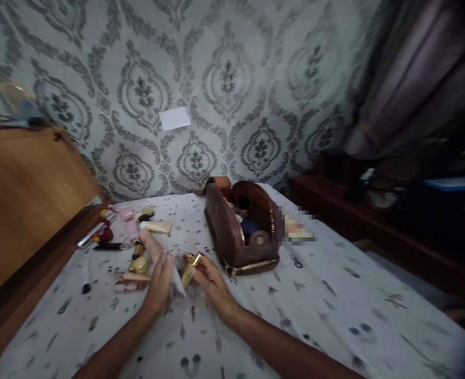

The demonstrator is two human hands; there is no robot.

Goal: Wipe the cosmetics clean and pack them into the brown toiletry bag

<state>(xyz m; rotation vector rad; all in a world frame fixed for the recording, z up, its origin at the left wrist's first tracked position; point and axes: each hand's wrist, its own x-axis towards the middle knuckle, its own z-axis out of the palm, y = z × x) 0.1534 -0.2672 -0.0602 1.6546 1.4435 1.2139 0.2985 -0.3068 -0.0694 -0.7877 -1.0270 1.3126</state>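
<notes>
From the head view, a person's right hand clamps its fingers on a shiny gold cylindrical container over a white patterned sheet, left of an open brown leather bag. The left hand, fingers together, has an indiscernible grip. Handling the container appears the current step; the next move calls for steadiness.

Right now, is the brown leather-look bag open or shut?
Open. On the brown leather-look bag, gold zipper edges stand apart, showing a dark-blue item inside.

The head-worn camera looks forward and down across the nearby cloth towards the wall.
</notes>
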